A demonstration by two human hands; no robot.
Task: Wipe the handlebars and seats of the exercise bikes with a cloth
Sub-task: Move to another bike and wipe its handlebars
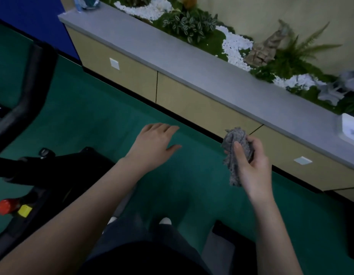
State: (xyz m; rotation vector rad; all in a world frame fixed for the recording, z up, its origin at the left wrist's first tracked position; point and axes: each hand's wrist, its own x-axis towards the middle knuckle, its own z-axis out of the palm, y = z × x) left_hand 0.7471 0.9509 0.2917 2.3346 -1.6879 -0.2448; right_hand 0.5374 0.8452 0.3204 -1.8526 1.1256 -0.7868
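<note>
My right hand [253, 163] grips a crumpled grey cloth [234, 153], held in the air over the green floor. My left hand [154, 143] hovers flat with straight fingers, palm down, holding nothing. An exercise bike stands at the left: its black padded handlebar [31, 84] curves down the left edge, and the black frame [59, 167] with a red knob [7, 206] and a yellow tag [24, 210] sits below it. Both hands are well right of the bike and touch none of it. No seat is in view.
A long beige cabinet [202, 108] with a grey top [192, 62] runs diagonally ahead, backed by a planter of green plants and white pebbles [234, 44]. A white box [351, 130] sits on the top at right. A dark object [231, 241] lies by my feet.
</note>
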